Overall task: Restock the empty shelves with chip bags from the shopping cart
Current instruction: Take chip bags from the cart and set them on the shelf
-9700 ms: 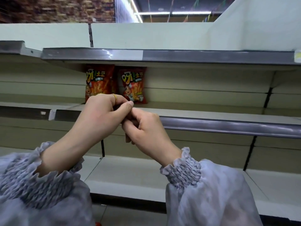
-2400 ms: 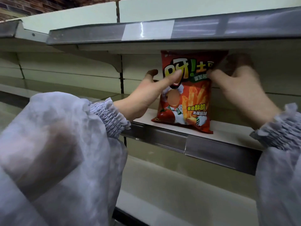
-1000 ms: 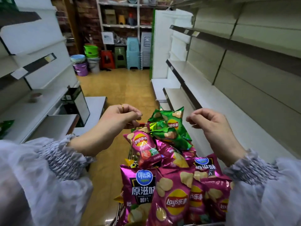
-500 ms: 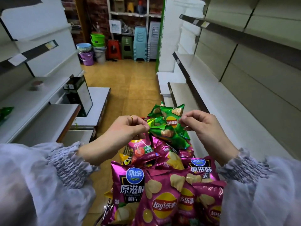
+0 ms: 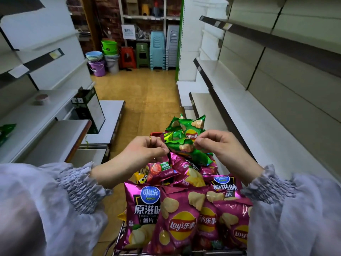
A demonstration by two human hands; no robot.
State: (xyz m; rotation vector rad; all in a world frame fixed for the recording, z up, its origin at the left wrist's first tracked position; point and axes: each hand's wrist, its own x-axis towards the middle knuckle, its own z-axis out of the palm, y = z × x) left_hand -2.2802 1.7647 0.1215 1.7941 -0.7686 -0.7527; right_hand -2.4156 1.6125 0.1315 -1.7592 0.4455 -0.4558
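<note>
Long pale shelves (image 5: 262, 108) ran down the right of the aisle, with more shelving (image 5: 42, 111) on the left and a wood-look floor (image 5: 145, 93) between them. The shopping cart (image 5: 118, 237) sat low centre, heaped with chip bags: magenta bags (image 5: 177, 218) nearest the camera, green ones on top at the far end. Stacked stools (image 5: 157, 48) and buckets (image 5: 100, 65) stood at the aisle's end. Both hands were over the heap, on one green chip bag (image 5: 190, 151) lying atop the pile. The left hand (image 5: 145, 150) was curled, thumb and fingertips pinching the bag's left corner. The right hand (image 5: 219, 145) was curled too, pinching its upper edge. A gold ring (image 5: 150, 139) was on a left finger.
</note>
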